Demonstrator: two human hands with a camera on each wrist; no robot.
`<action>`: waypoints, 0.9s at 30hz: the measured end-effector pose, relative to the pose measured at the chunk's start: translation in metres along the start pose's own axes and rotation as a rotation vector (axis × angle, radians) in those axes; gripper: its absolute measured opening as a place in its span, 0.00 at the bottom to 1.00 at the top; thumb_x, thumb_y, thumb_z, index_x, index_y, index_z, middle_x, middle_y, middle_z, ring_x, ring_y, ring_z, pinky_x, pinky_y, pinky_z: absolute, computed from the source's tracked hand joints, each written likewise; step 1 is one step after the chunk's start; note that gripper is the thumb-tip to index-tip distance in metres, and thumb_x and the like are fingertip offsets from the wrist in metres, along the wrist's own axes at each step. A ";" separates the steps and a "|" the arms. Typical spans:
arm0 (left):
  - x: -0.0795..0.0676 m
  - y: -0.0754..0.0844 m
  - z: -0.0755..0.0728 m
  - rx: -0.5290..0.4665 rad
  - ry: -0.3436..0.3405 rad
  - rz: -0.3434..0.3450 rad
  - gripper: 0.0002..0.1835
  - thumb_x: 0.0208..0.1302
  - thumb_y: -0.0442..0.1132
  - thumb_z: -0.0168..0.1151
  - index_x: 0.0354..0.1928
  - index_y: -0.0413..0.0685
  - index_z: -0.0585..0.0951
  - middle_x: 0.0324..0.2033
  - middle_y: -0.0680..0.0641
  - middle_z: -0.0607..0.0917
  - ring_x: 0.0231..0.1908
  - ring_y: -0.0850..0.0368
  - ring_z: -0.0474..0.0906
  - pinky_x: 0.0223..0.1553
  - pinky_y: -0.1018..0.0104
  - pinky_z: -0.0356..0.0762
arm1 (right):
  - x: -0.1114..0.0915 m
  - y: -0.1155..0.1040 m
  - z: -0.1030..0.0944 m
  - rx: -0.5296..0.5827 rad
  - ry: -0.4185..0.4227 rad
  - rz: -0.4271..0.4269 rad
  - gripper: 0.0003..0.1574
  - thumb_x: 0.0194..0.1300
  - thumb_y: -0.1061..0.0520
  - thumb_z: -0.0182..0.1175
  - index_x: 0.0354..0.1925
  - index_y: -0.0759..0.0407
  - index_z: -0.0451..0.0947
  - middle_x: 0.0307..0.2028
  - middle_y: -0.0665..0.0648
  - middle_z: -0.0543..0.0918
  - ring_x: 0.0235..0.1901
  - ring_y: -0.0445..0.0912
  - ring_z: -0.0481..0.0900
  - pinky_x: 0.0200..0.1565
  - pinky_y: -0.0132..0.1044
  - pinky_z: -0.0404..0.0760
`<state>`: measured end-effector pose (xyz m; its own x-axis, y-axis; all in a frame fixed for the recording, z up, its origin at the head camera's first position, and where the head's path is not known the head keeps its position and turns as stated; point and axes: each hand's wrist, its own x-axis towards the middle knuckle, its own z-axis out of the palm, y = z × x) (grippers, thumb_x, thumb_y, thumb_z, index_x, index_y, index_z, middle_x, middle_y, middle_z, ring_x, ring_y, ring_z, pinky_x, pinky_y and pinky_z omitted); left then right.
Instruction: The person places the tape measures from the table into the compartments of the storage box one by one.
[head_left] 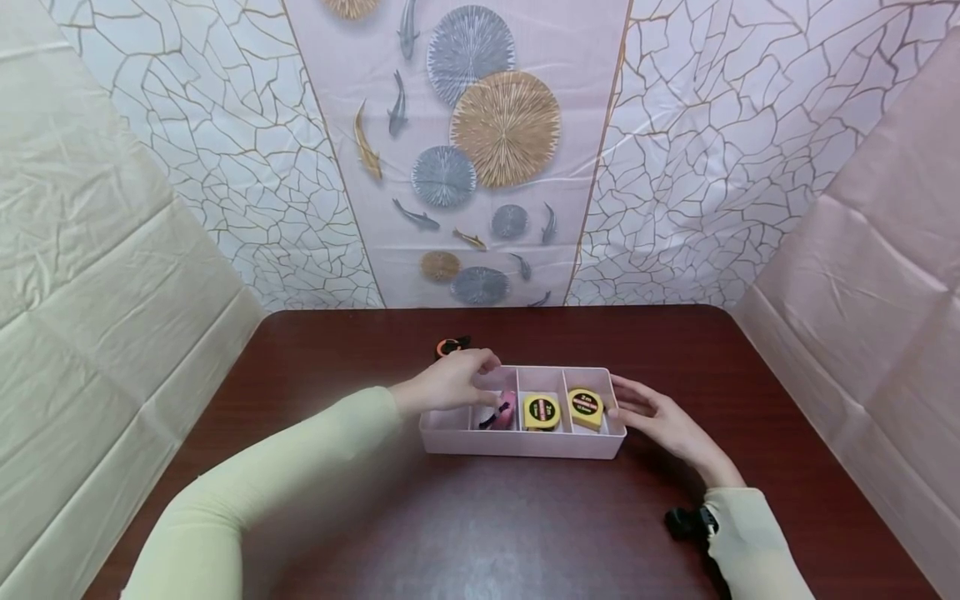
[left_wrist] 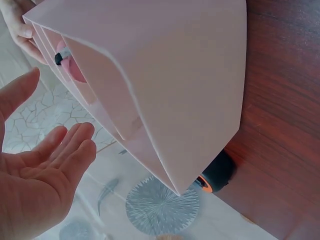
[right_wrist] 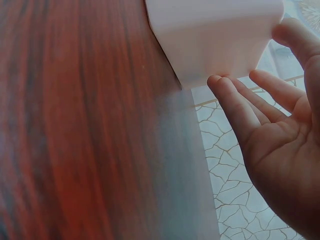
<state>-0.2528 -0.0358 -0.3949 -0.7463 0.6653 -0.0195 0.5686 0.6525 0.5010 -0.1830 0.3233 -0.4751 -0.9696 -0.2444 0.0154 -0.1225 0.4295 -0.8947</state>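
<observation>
A pale pink divided box (head_left: 521, 445) sits on the table. Over its left compartments hovers my left hand (head_left: 453, 382), with thumb and fingers spread and nothing between them in the left wrist view. Near that thumb, a pink rounded item (head_left: 507, 408) with a black strap lies in a compartment. One yellow tape measure (head_left: 542, 412) occupies the compartment to its right, and another yellow tape measure (head_left: 586, 408) lies in the rightmost one. My right hand (head_left: 663, 425) touches the box's right end with extended fingertips, the thumb up at the rim.
Behind the box's left end, partly hidden by the left hand, is an orange and black round item (head_left: 447, 347). A dark red-brown wooden table (head_left: 517, 525) carries everything. Patterned cloth (head_left: 480, 200) hangs behind it, and pale cloth walls rise on both sides.
</observation>
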 end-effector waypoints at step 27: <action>0.019 0.007 0.019 0.107 -0.137 0.137 0.14 0.65 0.43 0.69 0.49 0.45 0.85 0.41 0.49 0.87 0.41 0.55 0.79 0.48 0.64 0.76 | 0.002 0.002 0.000 0.007 -0.002 0.019 0.43 0.71 0.54 0.64 0.77 0.60 0.58 0.72 0.69 0.65 0.65 0.66 0.70 0.54 0.31 0.76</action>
<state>-0.2568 -0.0118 -0.4083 -0.6093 0.7890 -0.0788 0.7007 0.5823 0.4123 -0.1849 0.3245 -0.4771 -0.9712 -0.2382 -0.0024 -0.1027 0.4281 -0.8979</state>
